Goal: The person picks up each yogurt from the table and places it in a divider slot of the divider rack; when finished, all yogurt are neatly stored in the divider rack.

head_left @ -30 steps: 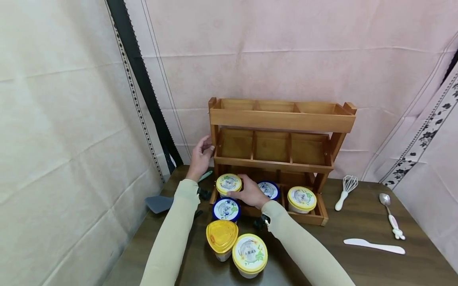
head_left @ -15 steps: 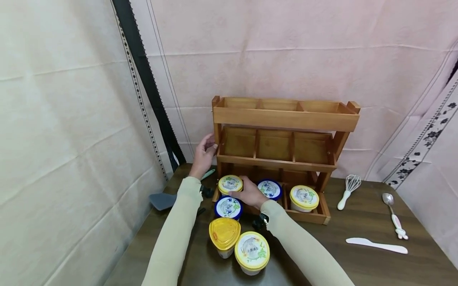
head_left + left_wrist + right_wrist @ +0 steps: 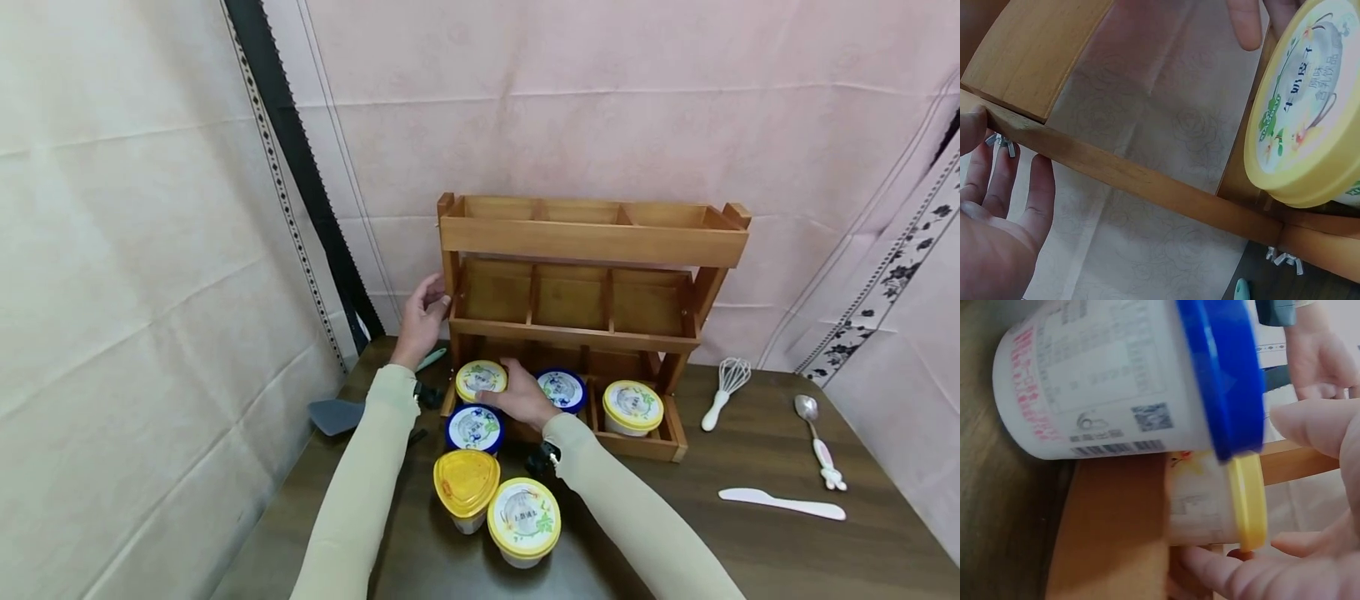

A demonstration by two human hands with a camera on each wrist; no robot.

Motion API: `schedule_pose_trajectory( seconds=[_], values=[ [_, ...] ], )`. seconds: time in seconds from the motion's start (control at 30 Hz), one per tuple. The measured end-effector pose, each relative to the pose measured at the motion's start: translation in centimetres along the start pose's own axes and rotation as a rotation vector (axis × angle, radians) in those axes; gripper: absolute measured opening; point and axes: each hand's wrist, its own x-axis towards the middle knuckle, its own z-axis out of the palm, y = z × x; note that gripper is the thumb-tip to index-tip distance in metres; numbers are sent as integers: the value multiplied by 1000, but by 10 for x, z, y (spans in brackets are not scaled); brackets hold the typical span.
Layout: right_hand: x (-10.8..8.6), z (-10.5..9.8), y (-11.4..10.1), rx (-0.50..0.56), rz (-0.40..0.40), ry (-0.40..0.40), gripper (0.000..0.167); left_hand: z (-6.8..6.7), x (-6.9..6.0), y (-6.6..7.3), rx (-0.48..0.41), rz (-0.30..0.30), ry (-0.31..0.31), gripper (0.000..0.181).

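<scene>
My left hand (image 3: pixel 420 321) is at the left side of the wooden rack (image 3: pixel 592 242). In the left wrist view its thumb and fingers (image 3: pixel 1040 194) grip the rack's side post (image 3: pixel 1141 181). My right hand (image 3: pixel 522 396) reaches into the rack's bottom tier, thumb and fingers around a yellow-lidded tub (image 3: pixel 481 379) in the left compartment. That tub (image 3: pixel 1204 506) shows in the right wrist view between thumb and fingers (image 3: pixel 1210 565). A blue-lidded tub (image 3: pixel 475 428) stands just in front of the rack. Another blue-lidded tub (image 3: pixel 561 390) sits in the middle compartment.
A yellow-lidded tub (image 3: pixel 632 406) sits in the right compartment. Nearer are a triangular-lidded tub (image 3: pixel 467 483) and a round yellow-lidded one (image 3: pixel 523 518). A whisk (image 3: pixel 726 392), spoon (image 3: pixel 819 442) and white knife (image 3: pixel 782 503) lie right; a grey spatula (image 3: pixel 335 417) lies left.
</scene>
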Motion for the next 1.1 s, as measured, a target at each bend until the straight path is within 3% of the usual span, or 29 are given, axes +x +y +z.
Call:
schedule_pose_trajectory(
  seconds=[0.2,0.43,0.83,1.1],
  values=[
    [-10,-12,-10,-48,-41,7,92,1,2,2,15,1,-1,45],
    [-28,-23,-13,-96,-64,-48,90,0,-1,2,-10,-6,22,45],
    [-70,-38,-13,-35,-170,-55,78,-4,-3,3,-5,-20,16,44],
    [-98,-50,-2,-5,-166,-57,62,-1,-3,4,-14,-15,4,45]
  ],
)
